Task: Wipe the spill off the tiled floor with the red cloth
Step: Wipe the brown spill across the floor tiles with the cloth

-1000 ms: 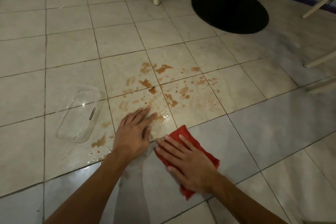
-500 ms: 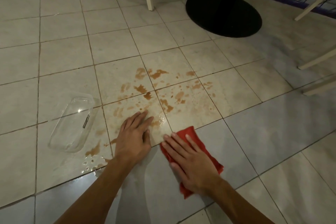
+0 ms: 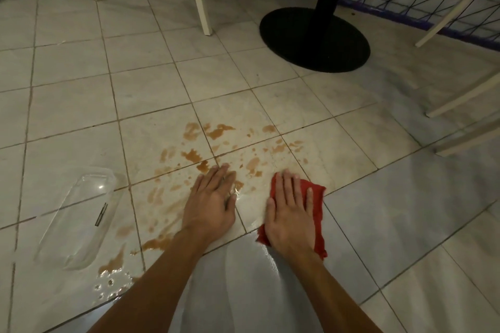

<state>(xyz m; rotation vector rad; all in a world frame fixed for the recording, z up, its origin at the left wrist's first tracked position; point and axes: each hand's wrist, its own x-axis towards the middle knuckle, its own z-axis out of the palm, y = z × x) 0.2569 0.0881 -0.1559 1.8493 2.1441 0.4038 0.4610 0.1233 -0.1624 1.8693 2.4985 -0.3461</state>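
Your right hand (image 3: pixel 290 213) lies flat on the red cloth (image 3: pixel 317 196), fingers straight, pressing it to the tiled floor (image 3: pixel 67 105) at the near-right edge of the brown spill (image 3: pixel 192 155). Your left hand (image 3: pixel 211 200) is flat on wet tile just beside it, fingers straight, holding nothing, fingertips among the splashes. A clear plastic container (image 3: pixel 78 219) lies on the floor left of the spill. A black table base (image 3: pixel 315 40) stands farther back.

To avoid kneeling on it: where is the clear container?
Head view: the clear container lies at the left on the floor, beside the spill, left of the left hand.
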